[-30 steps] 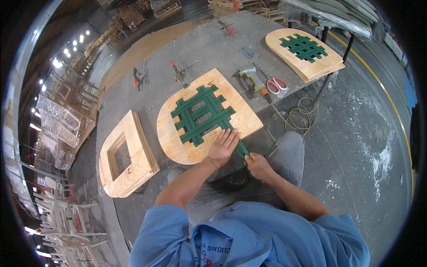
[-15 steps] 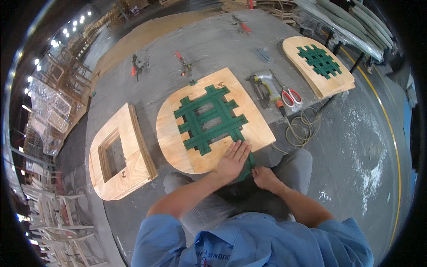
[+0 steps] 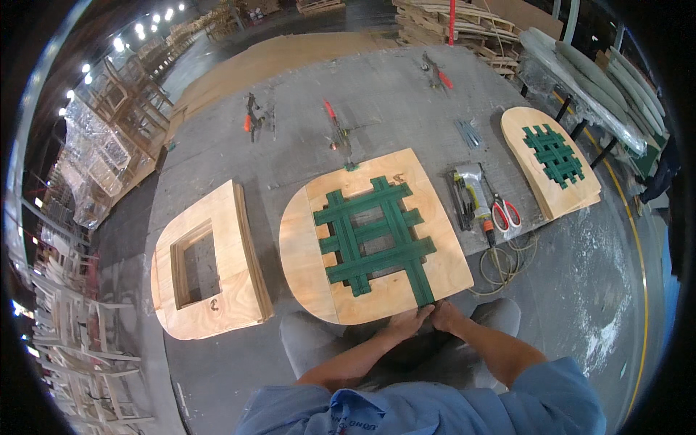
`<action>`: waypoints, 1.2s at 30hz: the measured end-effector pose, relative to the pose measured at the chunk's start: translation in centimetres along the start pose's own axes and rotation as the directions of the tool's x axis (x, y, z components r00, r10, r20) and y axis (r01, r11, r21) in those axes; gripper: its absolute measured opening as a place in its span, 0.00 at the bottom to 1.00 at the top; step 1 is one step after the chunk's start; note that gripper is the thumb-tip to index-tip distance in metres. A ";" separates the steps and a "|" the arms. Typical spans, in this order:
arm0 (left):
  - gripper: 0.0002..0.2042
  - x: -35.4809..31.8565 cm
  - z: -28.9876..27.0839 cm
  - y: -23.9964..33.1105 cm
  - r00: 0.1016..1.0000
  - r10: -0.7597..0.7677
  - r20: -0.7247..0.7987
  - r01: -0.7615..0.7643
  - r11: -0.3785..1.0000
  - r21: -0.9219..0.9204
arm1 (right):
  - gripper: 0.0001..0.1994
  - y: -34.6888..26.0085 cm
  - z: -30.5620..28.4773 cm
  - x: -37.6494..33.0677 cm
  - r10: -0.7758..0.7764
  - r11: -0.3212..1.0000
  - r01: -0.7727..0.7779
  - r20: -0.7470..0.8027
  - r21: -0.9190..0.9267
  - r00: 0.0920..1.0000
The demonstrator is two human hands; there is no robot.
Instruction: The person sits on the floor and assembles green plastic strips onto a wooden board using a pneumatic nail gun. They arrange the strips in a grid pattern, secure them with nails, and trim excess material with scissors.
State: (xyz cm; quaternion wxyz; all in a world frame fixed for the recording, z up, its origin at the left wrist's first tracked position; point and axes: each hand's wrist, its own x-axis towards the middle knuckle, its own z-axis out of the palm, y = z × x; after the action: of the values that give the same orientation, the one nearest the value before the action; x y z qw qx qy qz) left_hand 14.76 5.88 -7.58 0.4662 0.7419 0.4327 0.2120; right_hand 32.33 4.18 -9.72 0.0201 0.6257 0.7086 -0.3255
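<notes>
A pale wooden seat panel [image 3: 312, 290], rounded on its left side, lies in front of me with green webbing straps [image 3: 362, 257] woven across its square opening. One green strap [image 3: 420, 283] runs from the weave to the panel's near edge. There my left hand [image 3: 408, 322] is closed on the strap's end, its lower fingers hidden below the edge. Close beside it, my right hand [image 3: 446, 317] is also closed at that end; its fingertips are mostly hidden.
At left lies a stack of panels with square openings [image 3: 232, 290]; at far right, panels with finished green weave [image 3: 515, 138]. A staple gun [image 3: 473, 192], red-handled scissors [image 3: 505, 214] and a coiled hose [image 3: 500, 267] sit to the right. Several red-handled tools [image 3: 333, 119] lie farther back.
My left hand has left the panel's top and come down to the strap's end beside my right hand. The strap now lies straighter across the panel's edge. The view has shifted.
</notes>
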 end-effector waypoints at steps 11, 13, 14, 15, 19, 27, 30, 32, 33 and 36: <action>0.25 3.1 -1.6 -3.5 0.915 0.384 -0.120 -0.288 0.833 0.472 | 0.13 -0.1 -9.4 -4.7 -0.075 0.993 0.088 0.160 -0.075 0.984; 0.25 2.6 -2.4 -4.2 0.928 0.352 -0.122 -0.255 0.839 0.481 | 0.11 -1.5 -17.6 -3.6 -0.003 0.982 -0.033 0.192 0.186 0.981; 0.25 2.6 -2.5 -4.1 0.929 0.349 -0.120 -0.255 0.842 0.476 | 0.10 -0.8 -19.9 -3.2 -0.073 0.925 0.134 -0.180 0.357 0.981; 0.25 2.5 -2.4 -4.0 0.932 0.345 -0.114 -0.254 0.843 0.474 | 0.12 -0.5 -23.1 -1.4 -0.108 0.959 0.194 -0.368 0.207 0.924; 0.24 3.3 -1.3 -3.0 0.919 0.386 -0.076 -0.321 0.847 0.425 | 0.21 5.8 -30.2 8.0 0.141 0.950 -0.283 -0.632 -0.130 0.762; 0.24 3.4 -1.2 -2.8 0.916 0.389 -0.099 -0.317 0.853 0.415 | 0.28 7.1 -30.5 13.5 0.451 0.891 -0.348 -0.474 0.292 0.756; 0.24 3.4 -1.2 -3.0 0.914 0.395 -0.088 -0.327 0.849 0.414 | 0.25 6.7 -30.9 8.5 0.375 0.892 -0.154 -0.505 0.425 0.777; 0.24 3.2 -1.6 -3.5 0.920 0.379 -0.094 -0.306 0.850 0.428 | 0.25 4.0 -31.0 5.0 0.363 0.756 0.067 -0.503 0.651 0.784; 0.24 2.7 -2.1 -4.0 0.928 0.355 -0.111 -0.275 0.855 0.439 | 0.24 1.1 -30.4 3.4 0.392 0.577 0.184 -0.467 0.796 0.793; 0.23 2.8 -2.0 -4.0 0.921 0.373 -0.111 -0.291 0.849 0.441 | 0.30 -0.9 -29.2 -3.4 0.410 0.578 -0.015 -0.275 0.816 0.870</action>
State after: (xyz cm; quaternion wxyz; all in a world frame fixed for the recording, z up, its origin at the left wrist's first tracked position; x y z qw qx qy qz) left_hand 13.04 9.97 -10.36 0.2095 0.8637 0.3754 0.2631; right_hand 43.33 15.43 15.13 -0.3776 0.7070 0.3925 -0.4513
